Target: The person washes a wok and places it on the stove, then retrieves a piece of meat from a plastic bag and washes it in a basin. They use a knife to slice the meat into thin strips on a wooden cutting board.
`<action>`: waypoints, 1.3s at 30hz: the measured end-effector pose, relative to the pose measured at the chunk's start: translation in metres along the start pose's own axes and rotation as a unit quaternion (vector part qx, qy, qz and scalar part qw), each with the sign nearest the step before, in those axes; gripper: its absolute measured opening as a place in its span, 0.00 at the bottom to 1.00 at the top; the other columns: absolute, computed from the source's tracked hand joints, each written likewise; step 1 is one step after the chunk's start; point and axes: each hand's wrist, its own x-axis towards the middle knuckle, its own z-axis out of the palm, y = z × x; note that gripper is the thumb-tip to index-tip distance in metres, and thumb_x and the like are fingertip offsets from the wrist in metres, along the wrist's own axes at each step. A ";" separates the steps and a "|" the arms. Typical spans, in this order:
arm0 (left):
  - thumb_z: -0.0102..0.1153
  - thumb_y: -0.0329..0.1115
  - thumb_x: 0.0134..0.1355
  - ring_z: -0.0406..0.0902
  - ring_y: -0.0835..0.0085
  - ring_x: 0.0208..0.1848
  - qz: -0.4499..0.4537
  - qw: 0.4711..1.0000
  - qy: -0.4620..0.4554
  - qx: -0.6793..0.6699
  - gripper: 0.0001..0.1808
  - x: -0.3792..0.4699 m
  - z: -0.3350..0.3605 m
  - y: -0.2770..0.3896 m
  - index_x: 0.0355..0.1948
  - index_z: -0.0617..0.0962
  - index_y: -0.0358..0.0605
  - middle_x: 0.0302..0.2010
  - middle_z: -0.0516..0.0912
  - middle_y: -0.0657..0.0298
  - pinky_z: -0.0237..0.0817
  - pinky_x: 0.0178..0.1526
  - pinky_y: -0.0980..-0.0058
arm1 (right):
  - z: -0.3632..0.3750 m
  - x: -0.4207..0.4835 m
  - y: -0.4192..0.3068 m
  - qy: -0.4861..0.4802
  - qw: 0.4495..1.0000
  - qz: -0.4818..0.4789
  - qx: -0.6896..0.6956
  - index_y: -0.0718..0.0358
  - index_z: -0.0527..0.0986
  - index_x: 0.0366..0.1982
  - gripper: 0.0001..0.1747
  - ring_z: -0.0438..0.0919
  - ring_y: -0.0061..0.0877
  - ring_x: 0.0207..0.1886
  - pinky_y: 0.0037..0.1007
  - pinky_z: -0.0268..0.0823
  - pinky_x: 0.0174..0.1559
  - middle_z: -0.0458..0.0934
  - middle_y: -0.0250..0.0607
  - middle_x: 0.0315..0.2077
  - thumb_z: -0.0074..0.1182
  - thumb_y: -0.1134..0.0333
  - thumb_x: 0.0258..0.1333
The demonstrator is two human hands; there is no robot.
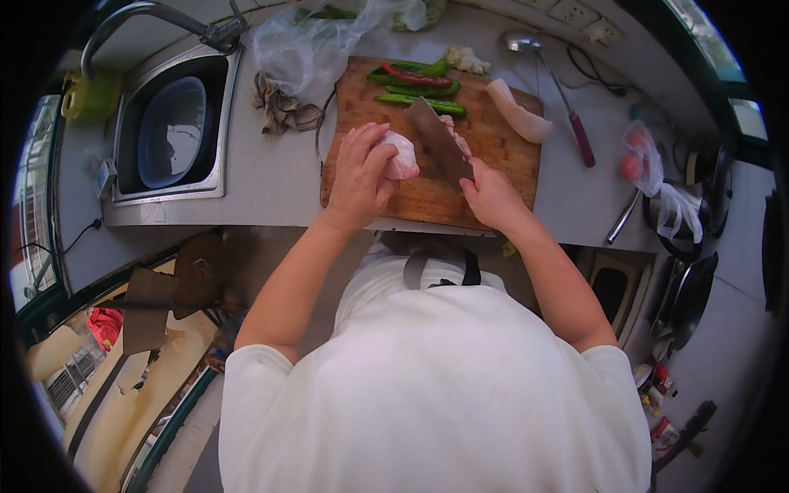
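Observation:
A piece of raw meat (402, 158) is gripped in my left hand (362, 169), above the left part of a wooden cutting board (382, 206). My right hand (496, 194) holds a cleaver (436, 138) by its handle, the broad blade slanting up and left across the board. Small pieces of cut meat (457, 137) lie along the blade's right edge. Green peppers (425, 106) and a red pepper (416, 76) rest at the board's back. A pale slab of meat or fat (516, 112) lies at the right, and a knob of ginger (467, 60) at the far edge.
A sink (219, 179) with a blue basin (172, 132) is at the left, under a faucet (222, 36). A crumpled cloth (280, 108) and plastic bags (302, 46) lie beside the board. To the right are a ladle (561, 86), a bag with red items (641, 157) and pans (690, 302).

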 end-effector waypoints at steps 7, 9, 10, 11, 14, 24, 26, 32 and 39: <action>0.61 0.24 0.45 0.71 0.55 0.51 0.006 0.998 0.026 -0.054 0.23 -0.040 0.023 0.002 0.46 0.77 0.43 0.48 0.75 0.56 0.64 0.54 0.62 | -0.001 -0.017 -0.010 0.029 0.994 -0.088 -0.065 0.69 0.65 0.38 0.11 0.75 0.55 0.29 0.50 0.66 0.34 0.76 0.58 0.24 0.46 0.69 0.57; 0.61 0.25 0.46 0.73 0.56 0.47 0.002 0.998 0.038 -0.046 0.18 -0.029 0.028 -0.007 0.42 0.78 0.42 0.44 0.77 0.57 0.66 0.50 0.62 | 0.005 -0.018 -0.020 0.046 0.989 -0.118 -0.078 0.69 0.64 0.37 0.10 0.75 0.53 0.27 0.49 0.67 0.31 0.76 0.56 0.22 0.46 0.70 0.56; 0.61 0.25 0.47 0.73 0.56 0.46 0.000 0.998 0.045 -0.041 0.15 -0.023 0.030 -0.011 0.39 0.78 0.42 0.41 0.78 0.58 0.66 0.49 0.62 | 0.008 -0.018 -0.028 0.058 0.986 -0.132 -0.082 0.69 0.63 0.37 0.10 0.75 0.52 0.26 0.47 0.67 0.31 0.76 0.55 0.22 0.45 0.71 0.55; 0.61 0.25 0.47 0.73 0.56 0.45 0.004 0.998 0.039 -0.045 0.15 -0.020 0.032 -0.014 0.38 0.78 0.42 0.40 0.77 0.58 0.66 0.48 0.62 | 0.011 -0.018 -0.034 0.070 0.983 -0.146 -0.085 0.68 0.63 0.37 0.09 0.76 0.51 0.26 0.46 0.68 0.30 0.76 0.55 0.21 0.45 0.72 0.55; 0.61 0.25 0.47 0.73 0.56 0.45 0.029 0.998 0.029 -0.039 0.13 -0.014 0.035 -0.016 0.36 0.78 0.41 0.39 0.77 0.58 0.66 0.49 0.62 | 0.025 -0.017 -0.043 0.045 0.978 -0.124 -0.164 0.67 0.62 0.35 0.07 0.77 0.48 0.26 0.44 0.70 0.30 0.76 0.55 0.23 0.44 0.74 0.54; 0.59 0.24 0.40 0.73 0.56 0.44 0.008 0.993 0.069 -0.091 0.15 -0.019 0.043 -0.020 0.34 0.77 0.41 0.39 0.75 0.58 0.65 0.49 0.63 | 0.009 -0.060 -0.046 -0.005 0.985 -0.070 -0.157 0.67 0.61 0.34 0.08 0.77 0.48 0.27 0.43 0.70 0.29 0.75 0.54 0.26 0.45 0.75 0.53; 0.58 0.24 0.39 0.73 0.57 0.44 0.020 0.993 0.060 -0.101 0.16 -0.018 0.041 -0.022 0.34 0.77 0.41 0.39 0.75 0.58 0.66 0.48 0.63 | 0.014 -0.056 -0.047 0.008 0.986 -0.076 -0.149 0.66 0.61 0.34 0.08 0.76 0.48 0.27 0.44 0.69 0.28 0.75 0.53 0.26 0.46 0.75 0.53; 0.59 0.22 0.39 0.73 0.58 0.43 0.019 0.988 0.058 -0.139 0.15 -0.014 0.036 -0.025 0.32 0.77 0.41 0.37 0.76 0.59 0.66 0.47 0.64 | 0.025 -0.043 -0.051 0.009 0.990 -0.062 -0.125 0.65 0.61 0.34 0.08 0.76 0.48 0.27 0.45 0.66 0.27 0.74 0.52 0.23 0.46 0.72 0.55; 0.63 0.22 0.44 0.74 0.59 0.41 -0.007 0.986 0.040 -0.159 0.11 -0.012 0.039 -0.025 0.30 0.78 0.43 0.36 0.77 0.61 0.66 0.46 0.65 | 0.014 -0.009 -0.007 -0.024 0.974 0.058 0.218 0.62 0.68 0.34 0.05 0.72 0.34 0.17 0.32 0.65 0.22 0.73 0.42 0.18 0.47 0.68 0.60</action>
